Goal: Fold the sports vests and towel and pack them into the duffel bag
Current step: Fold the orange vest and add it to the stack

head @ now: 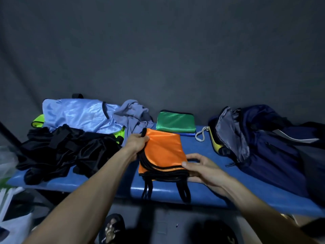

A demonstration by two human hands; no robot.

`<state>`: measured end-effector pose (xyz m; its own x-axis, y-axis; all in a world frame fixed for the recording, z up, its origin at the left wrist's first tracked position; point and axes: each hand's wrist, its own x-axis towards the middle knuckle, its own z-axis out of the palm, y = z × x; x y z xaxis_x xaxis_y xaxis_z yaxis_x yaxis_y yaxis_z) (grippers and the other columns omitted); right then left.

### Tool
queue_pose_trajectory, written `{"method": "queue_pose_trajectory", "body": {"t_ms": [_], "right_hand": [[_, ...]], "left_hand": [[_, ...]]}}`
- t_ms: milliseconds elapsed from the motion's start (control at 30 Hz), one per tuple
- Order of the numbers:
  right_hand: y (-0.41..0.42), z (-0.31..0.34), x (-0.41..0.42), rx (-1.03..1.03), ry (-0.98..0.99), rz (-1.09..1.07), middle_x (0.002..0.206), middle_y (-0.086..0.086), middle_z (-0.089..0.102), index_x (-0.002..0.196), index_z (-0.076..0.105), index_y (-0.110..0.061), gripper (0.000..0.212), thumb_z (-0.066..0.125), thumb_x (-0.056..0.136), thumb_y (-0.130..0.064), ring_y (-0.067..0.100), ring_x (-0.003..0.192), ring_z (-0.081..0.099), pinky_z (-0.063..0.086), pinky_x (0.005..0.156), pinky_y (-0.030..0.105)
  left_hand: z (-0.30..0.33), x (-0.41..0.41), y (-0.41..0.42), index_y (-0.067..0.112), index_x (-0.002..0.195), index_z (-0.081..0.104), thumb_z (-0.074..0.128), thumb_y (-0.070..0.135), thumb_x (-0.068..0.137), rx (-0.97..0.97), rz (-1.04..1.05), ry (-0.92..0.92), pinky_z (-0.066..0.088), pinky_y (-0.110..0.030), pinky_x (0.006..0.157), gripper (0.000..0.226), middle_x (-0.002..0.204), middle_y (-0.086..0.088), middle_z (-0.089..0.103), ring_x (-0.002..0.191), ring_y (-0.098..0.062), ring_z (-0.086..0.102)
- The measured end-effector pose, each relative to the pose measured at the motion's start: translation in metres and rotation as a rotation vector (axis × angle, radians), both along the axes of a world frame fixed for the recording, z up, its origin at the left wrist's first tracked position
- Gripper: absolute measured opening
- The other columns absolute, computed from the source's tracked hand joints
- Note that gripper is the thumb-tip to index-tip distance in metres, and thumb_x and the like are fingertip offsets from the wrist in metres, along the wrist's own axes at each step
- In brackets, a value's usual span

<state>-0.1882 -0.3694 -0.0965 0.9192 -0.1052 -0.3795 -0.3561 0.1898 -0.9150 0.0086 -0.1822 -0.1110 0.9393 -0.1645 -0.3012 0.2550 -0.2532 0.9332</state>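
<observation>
Centre of frame: folded orange vest [163, 152] lies on the blue desk [202, 155]. Left hand [136, 143] fingers grip its upper-left edge; right hand [202, 169] thumb and fingers pinch its lower-right corner. Folded green vest [175, 122] lies behind it. Open navy duffel bag [260, 143] occupies the right of the frame.

The scene is dim, with a cool bluish tone. Soft light falls from above; a sheen shows on the light blue vest [79, 114] beyond the left hand [136, 143]. The black clothes [61, 150] left of that hand lose detail in shadow. The wide lens curves the table [202, 192] edge, and corners look dark and slightly blurred.
</observation>
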Motion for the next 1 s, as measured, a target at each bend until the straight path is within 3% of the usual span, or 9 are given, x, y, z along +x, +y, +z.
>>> {"method": "queue_pose_trajectory", "body": {"t_ms": [167,300,433,500,567,700,800,900,1000], "right_hand": [[0.0,-0.008,-0.01,-0.116,-0.134,0.082,0.091,0.006,0.07,0.112,0.057,-0.012,0.055,0.09,0.068,-0.014,0.021,0.084,0.069,0.058,0.083,0.033],[0.005,-0.012,-0.016,-0.213,-0.196,0.107,0.08,0.002,0.063,0.108,0.057,-0.008,0.042,0.086,0.078,-0.002,0.017,0.072,0.059,0.051,0.071,0.026],[0.01,-0.019,-0.016,-0.249,-0.255,0.005,0.071,0.007,0.051,0.096,0.056,-0.006,0.032,0.084,0.081,-0.009,0.019,0.064,0.046,0.037,0.061,0.027],[0.011,-0.019,-0.016,-0.238,-0.26,-0.024,0.074,0.013,0.055,0.094,0.055,-0.003,0.035,0.083,0.077,-0.016,0.023,0.067,0.05,0.039,0.063,0.03],[0.01,-0.019,-0.016,-0.26,-0.261,-0.047,0.071,0.016,0.057,0.089,0.053,-0.002,0.028,0.079,0.082,-0.008,0.023,0.058,0.053,0.044,0.055,0.03],[0.01,-0.023,-0.013,-0.338,-0.199,-0.074,0.059,0.01,0.056,0.083,0.052,-0.006,0.022,0.071,0.089,0.002,0.022,0.047,0.053,0.049,0.046,0.031],[0.011,-0.022,-0.011,-0.344,-0.149,-0.08,0.055,0.006,0.057,0.082,0.051,-0.006,0.023,0.071,0.089,0.002,0.02,0.048,0.054,0.05,0.045,0.031],[0.013,-0.02,-0.012,-0.379,-0.147,-0.1,0.058,0.005,0.056,0.08,0.053,-0.007,0.023,0.073,0.087,0.002,0.017,0.05,0.055,0.051,0.048,0.03],[0.016,-0.02,-0.013,-0.402,-0.164,-0.133,0.057,0.003,0.054,0.077,0.052,-0.008,0.025,0.073,0.087,0.003,0.012,0.046,0.052,0.047,0.047,0.027]], "left_hand": [[-0.001,-0.002,-0.004,0.004,0.102,0.069,0.062,0.016,0.102,0.02,0.031,-0.03,0.057,-0.04,0.075,0.014,0.089,-0.018,0.07,0.075,-0.029,0.066],[-0.003,-0.003,-0.002,0.004,0.104,0.068,0.061,0.015,0.102,-0.015,0.04,0.003,0.061,-0.044,0.079,0.013,0.093,-0.02,0.071,0.077,-0.031,0.068],[-0.004,-0.003,-0.003,0.003,0.103,0.068,0.061,0.014,0.102,-0.039,0.055,0.016,0.061,-0.046,0.08,0.013,0.095,-0.022,0.072,0.078,-0.032,0.069],[-0.004,-0.003,-0.003,-0.001,0.106,0.068,0.061,0.012,0.102,-0.065,0.054,0.04,0.059,-0.04,0.072,0.016,0.09,-0.019,0.071,0.074,-0.03,0.068],[-0.003,-0.003,-0.003,-0.003,0.109,0.069,0.062,0.013,0.101,-0.039,0.037,0.032,0.056,-0.037,0.069,0.019,0.088,-0.017,0.071,0.073,-0.029,0.067],[0.019,-0.015,0.005,0.008,0.108,0.064,0.063,0.02,0.101,0.012,-0.169,0.093,0.06,-0.041,0.076,0.013,0.102,-0.015,0.074,0.091,-0.031,0.072],[0.035,-0.028,0.027,0.011,0.119,0.06,0.069,0.023,0.097,0.061,-0.359,0.166,0.06,-0.047,0.09,0.027,0.112,-0.016,0.074,0.104,-0.034,0.072],[0.036,-0.046,0.046,0.014,0.119,0.053,0.07,0.02,0.096,0.151,-0.463,0.166,0.061,-0.038,0.069,0.029,0.096,-0.013,0.077,0.082,-0.028,0.075],[0.03,-0.059,0.05,0.015,0.126,0.046,0.066,0.012,0.098,0.127,-0.408,0.14,0.059,-0.035,0.059,0.034,0.077,-0.012,0.075,0.067,-0.025,0.074]]}}
